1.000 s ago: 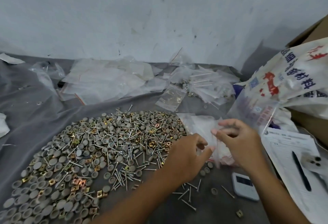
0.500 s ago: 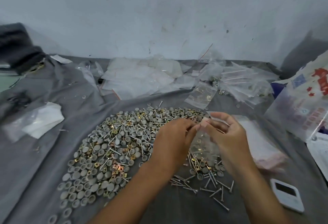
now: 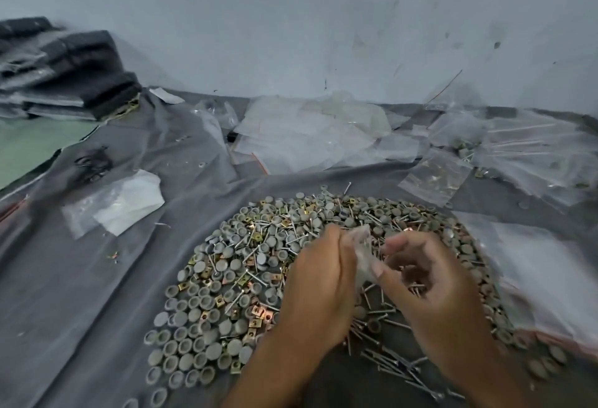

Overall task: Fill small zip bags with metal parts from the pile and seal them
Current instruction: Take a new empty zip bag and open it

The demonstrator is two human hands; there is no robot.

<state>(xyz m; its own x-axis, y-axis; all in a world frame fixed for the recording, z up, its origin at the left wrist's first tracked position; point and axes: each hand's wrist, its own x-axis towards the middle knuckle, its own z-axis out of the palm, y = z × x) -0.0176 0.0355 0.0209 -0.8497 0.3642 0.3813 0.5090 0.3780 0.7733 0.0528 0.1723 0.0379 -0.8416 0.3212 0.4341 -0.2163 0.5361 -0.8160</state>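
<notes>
Both hands meet over the pile, on one small clear zip bag (image 3: 364, 260); left hand (image 3: 318, 281) grips its left edge with curled fingers, right hand (image 3: 430, 281) pinches the lower right side between thumb and forefinger, other fingers loosely curled; bag is held off the cloth, just above the pile's right half, contents too blurred to tell. Below: pile of metal parts (image 3: 259, 265): grey round caps, brass square nuts, thin nails; loose nails (image 3: 393, 357) spread toward the near edge between the forearms. All on a grey cloth (image 3: 97, 294). Right of pile, a flat clear bag stack (image 3: 543, 278) with a reddish strip. Behind, empty clear bags (image 3: 307, 135) heaped near the wall; filled bags (image 3: 524, 148) at back right. Left, a folded plastic sheet (image 3: 119, 203); far left, dark packs (image 3: 64, 67) stacked. No legible writing or labels anywhere; frame motion-blurred.
</notes>
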